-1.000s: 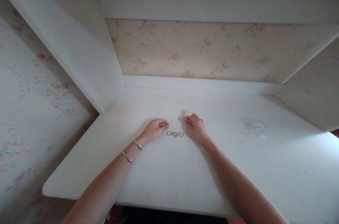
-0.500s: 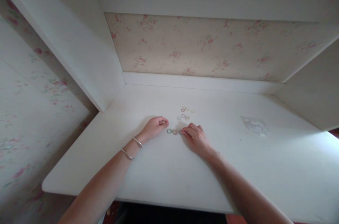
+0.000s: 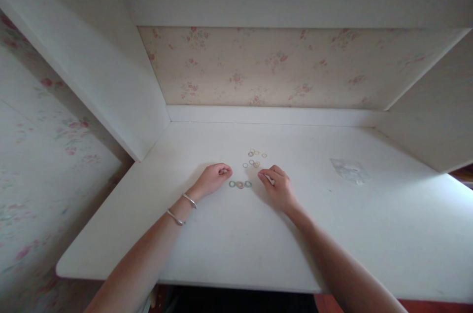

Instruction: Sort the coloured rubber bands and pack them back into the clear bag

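Observation:
Three small thick rings lie side by side in a row on the white desk: a green ring [image 3: 232, 184] on the left, a pinkish ring [image 3: 240, 185] in the middle and another green ring [image 3: 248, 184] on the right. Just left of and beyond the row, my left hand [image 3: 212, 178] rests with thumb and fingertips pinched together. My right hand [image 3: 278, 186] is also pinched, to the right of the row and apart from it. Whether either pinch holds anything is hidden. Several thinner rings [image 3: 252, 161] are scattered beyond, between the hands.
A clear plastic bag [image 3: 349, 171] lies on the desk [image 3: 207, 249] to the right. White side panels [image 3: 111, 66] and a low back ledge [image 3: 273, 116] bound the desk. Floral wallpaper [image 3: 221, 66] covers the wall behind.
My right hand has let go of the rightmost green ring and moved up and right, towards the thinner rings. My left hand stays about where it was. The view has shifted slightly.

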`<action>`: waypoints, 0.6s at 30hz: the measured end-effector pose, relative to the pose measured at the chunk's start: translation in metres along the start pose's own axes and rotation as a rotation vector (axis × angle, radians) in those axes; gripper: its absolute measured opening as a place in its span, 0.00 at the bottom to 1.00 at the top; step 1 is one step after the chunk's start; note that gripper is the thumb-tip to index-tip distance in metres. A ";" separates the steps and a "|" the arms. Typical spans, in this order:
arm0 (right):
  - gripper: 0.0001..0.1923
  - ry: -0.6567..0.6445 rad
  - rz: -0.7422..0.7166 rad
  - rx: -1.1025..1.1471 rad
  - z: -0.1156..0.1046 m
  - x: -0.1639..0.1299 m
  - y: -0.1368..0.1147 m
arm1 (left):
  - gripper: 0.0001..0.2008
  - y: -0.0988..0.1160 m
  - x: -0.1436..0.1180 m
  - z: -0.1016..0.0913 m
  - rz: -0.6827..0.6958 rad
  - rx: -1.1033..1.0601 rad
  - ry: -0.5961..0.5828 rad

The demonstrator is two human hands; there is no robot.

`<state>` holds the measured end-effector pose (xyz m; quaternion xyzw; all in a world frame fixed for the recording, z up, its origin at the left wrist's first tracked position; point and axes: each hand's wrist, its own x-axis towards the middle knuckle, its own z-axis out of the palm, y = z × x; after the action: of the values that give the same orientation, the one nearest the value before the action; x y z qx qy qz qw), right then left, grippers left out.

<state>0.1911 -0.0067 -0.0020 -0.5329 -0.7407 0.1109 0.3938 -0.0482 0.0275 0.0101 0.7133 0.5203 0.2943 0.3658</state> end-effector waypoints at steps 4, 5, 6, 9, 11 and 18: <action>0.14 0.065 0.167 0.070 -0.006 0.005 0.012 | 0.13 0.016 0.009 0.010 0.096 0.121 -0.043; 0.14 0.072 0.190 0.073 -0.007 0.006 0.014 | 0.14 0.021 0.013 0.012 0.119 0.163 -0.054; 0.14 0.075 0.204 0.072 -0.007 0.007 0.015 | 0.14 0.026 0.018 0.015 0.141 0.212 -0.061; 0.14 0.072 0.208 0.068 -0.007 0.007 0.016 | 0.13 0.036 0.033 0.023 0.169 0.370 -0.068; 0.14 0.064 0.202 0.071 -0.007 0.007 0.015 | 0.12 0.038 0.043 0.027 0.158 0.443 -0.074; 0.14 -0.007 0.188 0.076 -0.008 0.007 0.015 | 0.09 0.033 0.058 0.035 0.124 0.427 -0.161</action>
<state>0.2064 0.0032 -0.0025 -0.5844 -0.6840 0.1775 0.3988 0.0135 0.0689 0.0207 0.8264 0.4950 0.1417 0.2279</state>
